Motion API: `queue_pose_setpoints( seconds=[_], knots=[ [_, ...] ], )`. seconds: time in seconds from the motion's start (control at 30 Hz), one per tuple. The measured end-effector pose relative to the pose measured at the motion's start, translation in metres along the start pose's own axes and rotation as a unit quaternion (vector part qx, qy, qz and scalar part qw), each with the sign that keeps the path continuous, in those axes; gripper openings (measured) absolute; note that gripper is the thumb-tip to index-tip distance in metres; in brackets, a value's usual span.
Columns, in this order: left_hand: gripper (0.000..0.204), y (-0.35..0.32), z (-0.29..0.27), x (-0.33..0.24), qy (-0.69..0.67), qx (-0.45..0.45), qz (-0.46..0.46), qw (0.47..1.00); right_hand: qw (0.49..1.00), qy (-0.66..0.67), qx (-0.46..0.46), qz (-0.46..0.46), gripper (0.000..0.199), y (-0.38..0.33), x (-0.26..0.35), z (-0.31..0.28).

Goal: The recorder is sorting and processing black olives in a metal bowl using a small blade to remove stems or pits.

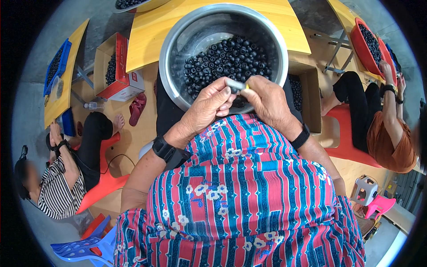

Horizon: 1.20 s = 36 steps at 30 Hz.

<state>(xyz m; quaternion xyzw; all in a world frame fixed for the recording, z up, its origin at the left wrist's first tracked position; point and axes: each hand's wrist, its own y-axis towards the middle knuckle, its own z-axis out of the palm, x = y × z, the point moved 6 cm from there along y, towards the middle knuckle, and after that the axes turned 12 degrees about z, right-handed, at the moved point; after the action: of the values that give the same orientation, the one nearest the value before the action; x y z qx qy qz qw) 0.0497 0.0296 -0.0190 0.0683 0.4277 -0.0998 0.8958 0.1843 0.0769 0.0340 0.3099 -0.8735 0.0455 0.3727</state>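
In front of me a large steel bowl holds many small round black pieces with ring-like marks on their ends, perhaps berries or beads. Over its near rim, my left hand is closed, and a dark round piece shows partly at its fingertips. My right hand meets it there, its fingers pinched on a small tool with a yellow part. A short whitish-grey strip lies between the two hands; whether it is a blade or a finger cover I cannot tell.
The bowl overlaps a yellow wooden table. Cardboard boxes of black pieces stand left and right of my legs. Co-workers sit on red stools at the left and right, near a blue tray and red basins.
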Motion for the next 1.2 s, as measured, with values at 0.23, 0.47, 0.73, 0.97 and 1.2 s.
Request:
queue_pose_setpoints(
  seconds=[0.23, 0.47, 0.73, 0.97, 1.2],
  knots=[
    [0.026, 0.001, -0.002, 0.002, 0.004, 0.006, -0.006, 1.0, 0.991, 0.113, -0.053, 0.051, 0.021, 0.001, -0.011, -0.006],
    [0.022, 0.0, -0.009, 0.007, -0.031, -0.042, -0.014, 0.999, 0.997, 0.076, -0.001, 0.004, 0.041, 0.002, 0.005, -0.003],
    [0.022, 0.001, -0.013, 0.008, -0.051, -0.062, -0.014, 0.997, 0.999, 0.023, -0.019, -0.022, 0.046, -0.002, 0.008, -0.003],
    [0.025, 0.001, -0.015, 0.009, -0.071, -0.085, -0.021, 0.994, 0.998, 0.008, -0.004, -0.063, 0.052, -0.003, 0.009, -0.001],
    [0.026, 0.0, -0.016, 0.007, -0.073, -0.108, -0.016, 0.991, 0.999, 0.026, 0.015, -0.037, 0.051, -0.002, 0.007, 0.001]
  ],
)
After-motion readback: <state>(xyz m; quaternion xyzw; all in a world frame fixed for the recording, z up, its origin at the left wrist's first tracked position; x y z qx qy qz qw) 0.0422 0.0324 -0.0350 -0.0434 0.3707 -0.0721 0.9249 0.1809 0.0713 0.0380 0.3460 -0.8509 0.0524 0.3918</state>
